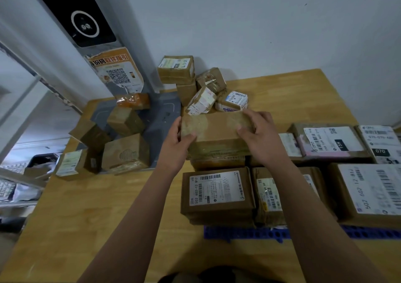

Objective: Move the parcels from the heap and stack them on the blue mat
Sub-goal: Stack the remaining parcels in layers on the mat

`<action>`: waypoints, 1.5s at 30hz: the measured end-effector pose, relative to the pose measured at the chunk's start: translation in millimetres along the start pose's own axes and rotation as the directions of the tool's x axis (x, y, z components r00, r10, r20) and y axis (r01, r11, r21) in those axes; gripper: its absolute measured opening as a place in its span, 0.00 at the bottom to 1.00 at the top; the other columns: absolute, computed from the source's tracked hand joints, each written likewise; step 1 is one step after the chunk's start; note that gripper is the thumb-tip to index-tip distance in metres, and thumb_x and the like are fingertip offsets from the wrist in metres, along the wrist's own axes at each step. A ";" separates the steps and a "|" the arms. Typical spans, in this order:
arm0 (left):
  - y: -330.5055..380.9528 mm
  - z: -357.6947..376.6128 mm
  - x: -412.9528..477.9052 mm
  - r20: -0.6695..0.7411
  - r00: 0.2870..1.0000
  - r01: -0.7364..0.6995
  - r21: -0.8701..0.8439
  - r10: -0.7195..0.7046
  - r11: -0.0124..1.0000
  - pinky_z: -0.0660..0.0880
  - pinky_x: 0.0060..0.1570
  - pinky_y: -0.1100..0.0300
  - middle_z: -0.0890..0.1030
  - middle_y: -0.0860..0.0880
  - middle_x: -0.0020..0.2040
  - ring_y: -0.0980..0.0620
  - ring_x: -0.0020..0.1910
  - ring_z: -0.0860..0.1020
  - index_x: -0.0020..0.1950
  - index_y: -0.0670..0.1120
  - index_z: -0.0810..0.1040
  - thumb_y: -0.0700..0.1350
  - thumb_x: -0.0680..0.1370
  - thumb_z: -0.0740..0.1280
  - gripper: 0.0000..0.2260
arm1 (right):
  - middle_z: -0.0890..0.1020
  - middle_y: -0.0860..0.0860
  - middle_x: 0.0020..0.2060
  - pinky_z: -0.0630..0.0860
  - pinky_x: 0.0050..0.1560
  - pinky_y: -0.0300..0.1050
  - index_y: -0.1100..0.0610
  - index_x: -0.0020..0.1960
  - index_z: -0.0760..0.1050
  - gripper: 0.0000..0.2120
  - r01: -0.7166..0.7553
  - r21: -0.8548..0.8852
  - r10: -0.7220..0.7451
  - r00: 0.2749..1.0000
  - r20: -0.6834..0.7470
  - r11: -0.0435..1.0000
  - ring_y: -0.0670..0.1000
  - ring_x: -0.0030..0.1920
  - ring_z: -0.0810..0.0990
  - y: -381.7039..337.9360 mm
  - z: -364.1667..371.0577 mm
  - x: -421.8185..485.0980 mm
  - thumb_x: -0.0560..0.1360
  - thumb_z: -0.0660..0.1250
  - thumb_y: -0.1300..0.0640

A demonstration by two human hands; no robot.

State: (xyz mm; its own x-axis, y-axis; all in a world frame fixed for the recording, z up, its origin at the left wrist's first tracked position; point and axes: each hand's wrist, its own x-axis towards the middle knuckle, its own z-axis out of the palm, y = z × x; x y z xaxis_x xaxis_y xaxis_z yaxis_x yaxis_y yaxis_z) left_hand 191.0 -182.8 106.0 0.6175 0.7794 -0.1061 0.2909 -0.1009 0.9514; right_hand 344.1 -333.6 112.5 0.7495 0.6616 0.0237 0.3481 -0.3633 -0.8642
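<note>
We hold the brown parcel (217, 131) at 12 o'clock, the left hand (180, 139) clasping its left end with the thumb on top and the right hand (258, 135) curled over its right end, a two-sided grip that keeps the load level. It is directly over the rear-left stack (217, 161) on the blue mat (238, 234), whose rim shows at 5 o'clock; we cannot tell whether it touches that stack. The heap (204, 87) lies beyond at 12 o'clock, with loose parcels (125, 150) at 10 o'clock.
</note>
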 end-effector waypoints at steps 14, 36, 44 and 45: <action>5.8 1.2 -14.1 0.000 0.995 -0.097 0.176 0.099 0.980 0.68 0.42 0.81 0.69 0.69 0.52 0.83 0.45 0.69 0.65 0.56 0.63 0.44 0.82 0.62 0.14 | 0.64 0.51 0.68 0.68 0.66 0.52 0.48 0.75 0.62 0.25 0.002 -0.076 -0.003 1.000 -0.020 0.997 0.52 0.67 0.66 -1.9 -1.5 -8.2 0.80 0.60 0.47; -55.6 -143.2 -6.2 -0.203 0.948 -0.095 0.553 0.245 0.828 0.70 0.52 0.58 0.70 0.50 0.68 0.51 0.62 0.72 0.74 0.51 0.65 0.52 0.80 0.61 0.22 | 0.67 0.59 0.69 0.59 0.71 0.66 0.55 0.68 0.72 0.22 0.264 -0.411 -0.278 0.960 0.027 0.873 0.62 0.74 0.59 -121.8 167.9 -20.8 0.74 0.64 0.55; -149.9 -303.6 18.8 -0.312 0.944 0.114 0.609 0.105 0.785 0.75 0.52 0.48 0.71 0.48 0.67 0.46 0.61 0.72 0.74 0.50 0.65 0.45 0.77 0.66 0.26 | 0.56 0.54 0.76 0.54 0.76 0.56 0.50 0.74 0.64 0.25 0.267 -0.458 -0.104 0.931 0.350 0.848 0.57 0.77 0.47 -165.9 342.3 -18.9 0.79 0.63 0.52; -163.1 -319.1 21.4 -0.320 0.945 0.151 0.614 0.069 0.775 0.75 0.52 0.48 0.71 0.47 0.67 0.45 0.61 0.72 0.74 0.50 0.64 0.45 0.77 0.66 0.26 | 0.55 0.53 0.76 0.52 0.76 0.56 0.49 0.75 0.62 0.25 0.268 -0.459 -0.078 0.917 0.390 0.847 0.57 0.77 0.45 -169.8 359.0 -18.0 0.79 0.62 0.51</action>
State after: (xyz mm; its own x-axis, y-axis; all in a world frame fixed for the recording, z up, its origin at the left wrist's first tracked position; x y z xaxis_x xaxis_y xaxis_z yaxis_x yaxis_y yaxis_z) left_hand -76.4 47.7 40.9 0.3701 0.9272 0.0581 0.7672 -0.3403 0.5436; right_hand 69.4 -48.3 78.4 0.4403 0.8915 -0.1066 0.7544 -0.4317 -0.4945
